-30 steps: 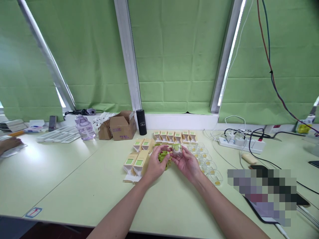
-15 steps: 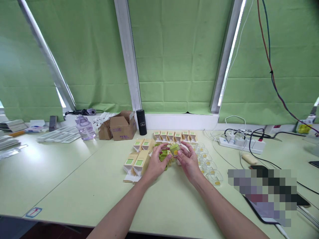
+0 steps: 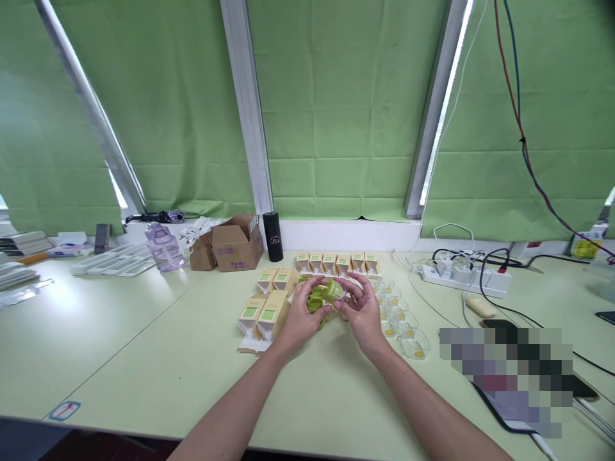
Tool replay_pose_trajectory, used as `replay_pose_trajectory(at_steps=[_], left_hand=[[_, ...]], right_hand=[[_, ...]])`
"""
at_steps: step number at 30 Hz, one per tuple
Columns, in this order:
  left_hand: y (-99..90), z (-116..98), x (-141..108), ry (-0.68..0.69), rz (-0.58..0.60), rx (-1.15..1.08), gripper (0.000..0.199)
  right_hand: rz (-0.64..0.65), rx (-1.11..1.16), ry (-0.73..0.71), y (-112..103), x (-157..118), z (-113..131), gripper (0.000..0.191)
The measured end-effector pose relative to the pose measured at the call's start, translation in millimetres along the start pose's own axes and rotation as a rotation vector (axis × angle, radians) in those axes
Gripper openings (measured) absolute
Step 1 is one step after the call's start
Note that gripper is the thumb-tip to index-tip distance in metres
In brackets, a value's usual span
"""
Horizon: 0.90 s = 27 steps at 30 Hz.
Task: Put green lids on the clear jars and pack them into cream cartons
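Just above the tabletop, between my two hands, is a small rounded case of glossy green plastic with a clear, see-through part toward its right side. My right hand [image 3: 361, 314] has it between thumb and forefinger, the other fingers bent loosely; my left hand [image 3: 298, 314] curves round its left side, thumb and fingers a little apart — whether their tips press on the small rounded case [image 3: 331, 291] I cannot tell. Just behind it sit more shiny green cases [image 3: 314, 305], partly hidden by my hands. Beside my right hand stand clear plastic shells [image 3: 416, 346], thin-walled and rounded, with yellow dots. Beside my left are buff card boxes [image 3: 274, 312] with square green labels and open white-lined flaps, and a row of smaller-looking ones [image 3: 336, 264] lies beyond. Farther back are a brown corrugated carton [image 3: 237, 246], a matte black cylinder [image 3: 272, 237] and a translucent lilac bottle [image 3: 164, 246], all on the smooth, pale table [image 3: 192, 390].
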<state>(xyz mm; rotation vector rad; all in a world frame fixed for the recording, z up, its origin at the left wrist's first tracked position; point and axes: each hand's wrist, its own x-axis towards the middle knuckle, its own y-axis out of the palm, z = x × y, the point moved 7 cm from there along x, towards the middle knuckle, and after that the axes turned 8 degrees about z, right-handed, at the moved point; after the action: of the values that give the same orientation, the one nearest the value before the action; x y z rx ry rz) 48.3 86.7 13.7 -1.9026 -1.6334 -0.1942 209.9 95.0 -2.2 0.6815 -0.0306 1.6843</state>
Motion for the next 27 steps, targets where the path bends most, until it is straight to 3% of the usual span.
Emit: replay_pose_trajectory(at_steps=[11,16,19,22,25,27], left_hand=[[0.0,-3.5,-0.6,-0.018,-0.005,0.07,0.045],[0.0,-3.0,-2.7,-0.03,0.003,0.165,0.046],[2.6,-4.3,-4.4,-0.017,0.046,0.249,0.046],[8.9,-9.2,-6.7,0.024,0.124,0.341,0.048],[16.6,-15.4,-9.6,0.059,0.211,0.419,0.047],[20.8,-18.0,-11.2,0.069,0.261,0.456,0.046]], right_hand=[[0.071,-0.052,-0.015,2.2,-0.6,-3.6,0.067],[0.037,-0.223,-0.077,-4.2,-1.6,4.4,0.047],[-0.072,-0.41,-0.149,-16.7,1.9,15.1,0.031],[-0.168,-0.677,-0.151,-33.1,16.3,24.5,0.027],[-0.141,-1.17,0.027,-50.2,45.0,25.7,0.038],[-0.121,-1.278,0.094,-66.0,65.7,28.5,0.039]])
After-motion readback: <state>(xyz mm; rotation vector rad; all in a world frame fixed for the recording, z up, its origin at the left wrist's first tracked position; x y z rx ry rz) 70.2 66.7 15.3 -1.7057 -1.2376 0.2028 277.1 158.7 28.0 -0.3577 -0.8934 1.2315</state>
